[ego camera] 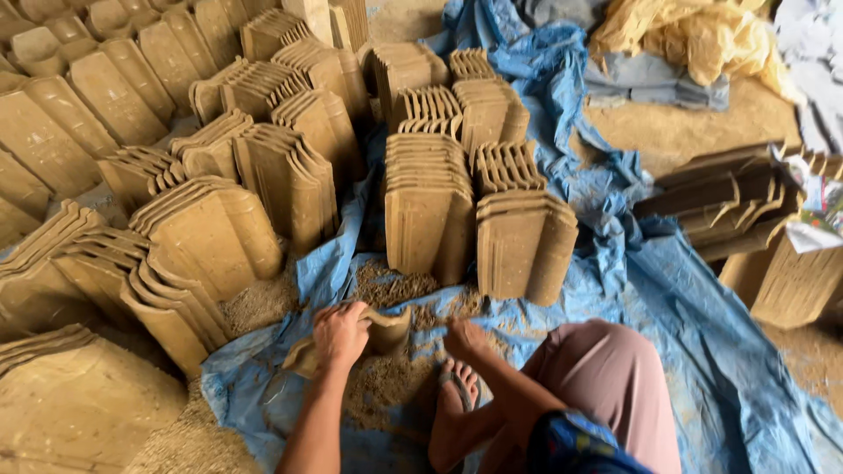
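Left hand (pixel 341 333) closed over edge of 1 raw clay tile (pixel 369 338), fingers curled tight on it; tile lay tilted on blue tarp (pixel 667 298), just before squatting person's foot (pixel 457 386). Right hand (pixel 463 335) pressed low beside tile's far end; I could not tell how far its fingers were spread. My judgement: support tile under both ends, lift level, avoid flexing unfired clay. Tile stacks (pixel 479 211) stood on edge nearby: ribbed, tan, matte. Coarse husk-like grit (pixel 386 386) littered tarp.

Stacked clay tiles (pixel 428 206) stand on a blue tarp (pixel 667 298); yellow sheeting (pixel 694 39), perhaps plastic, lies beyond.
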